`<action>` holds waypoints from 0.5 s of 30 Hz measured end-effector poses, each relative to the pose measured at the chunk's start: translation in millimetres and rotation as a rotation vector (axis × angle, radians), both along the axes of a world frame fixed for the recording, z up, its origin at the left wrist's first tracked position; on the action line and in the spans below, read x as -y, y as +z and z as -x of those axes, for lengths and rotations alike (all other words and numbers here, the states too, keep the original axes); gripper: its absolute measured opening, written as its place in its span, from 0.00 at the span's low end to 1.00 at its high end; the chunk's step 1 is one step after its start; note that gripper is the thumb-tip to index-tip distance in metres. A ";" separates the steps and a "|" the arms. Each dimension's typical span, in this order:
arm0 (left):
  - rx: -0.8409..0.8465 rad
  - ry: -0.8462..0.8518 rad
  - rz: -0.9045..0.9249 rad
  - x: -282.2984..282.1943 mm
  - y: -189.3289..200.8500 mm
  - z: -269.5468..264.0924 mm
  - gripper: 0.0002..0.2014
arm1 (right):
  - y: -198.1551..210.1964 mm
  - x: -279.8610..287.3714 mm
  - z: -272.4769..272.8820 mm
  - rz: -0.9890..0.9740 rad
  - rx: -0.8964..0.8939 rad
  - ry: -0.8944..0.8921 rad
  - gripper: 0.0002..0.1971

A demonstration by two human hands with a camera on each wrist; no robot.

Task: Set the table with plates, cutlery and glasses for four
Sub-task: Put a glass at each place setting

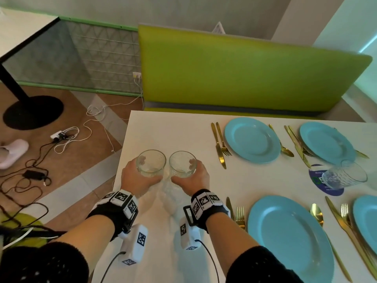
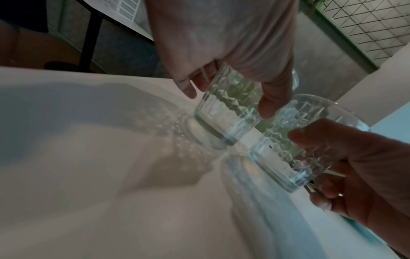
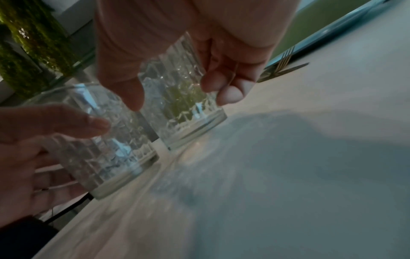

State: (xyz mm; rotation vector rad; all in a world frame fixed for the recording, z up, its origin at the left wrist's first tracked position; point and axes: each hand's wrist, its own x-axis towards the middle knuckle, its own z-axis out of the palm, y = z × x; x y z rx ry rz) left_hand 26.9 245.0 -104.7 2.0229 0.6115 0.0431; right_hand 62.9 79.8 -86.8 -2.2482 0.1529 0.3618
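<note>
Four blue plates are laid on the white table: a far plate and a far-right plate along the far edge, a near plate and a near-right plate along the near edge. Gold cutlery is observed beside each plate. One glass is already set between the far-right and near-right plates, on a round coaster.

The left glass is grasped around its wall by the left hand; the right glass is grasped likewise by the right hand. Both glasses are held upright, close together, near the table's left edge, apparently just clear of the surface.

Plates and cutlery are judged complete. Three glasses remain to be placed; a fourth glass is not seen.
</note>
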 end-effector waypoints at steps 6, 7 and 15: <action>0.036 -0.020 -0.021 40.2 16.1 -22.2 0.42 | 25.1 57.7 -13.0 -0.002 0.051 -0.089 0.38; 0.051 -0.034 -0.006 51.4 20.1 -27.7 0.42 | 30.4 72.5 -16.5 0.009 0.068 -0.115 0.38; 0.104 -0.234 0.018 158.2 42.0 -61.4 0.41 | 47.1 213.0 -42.3 0.072 0.096 -0.434 0.38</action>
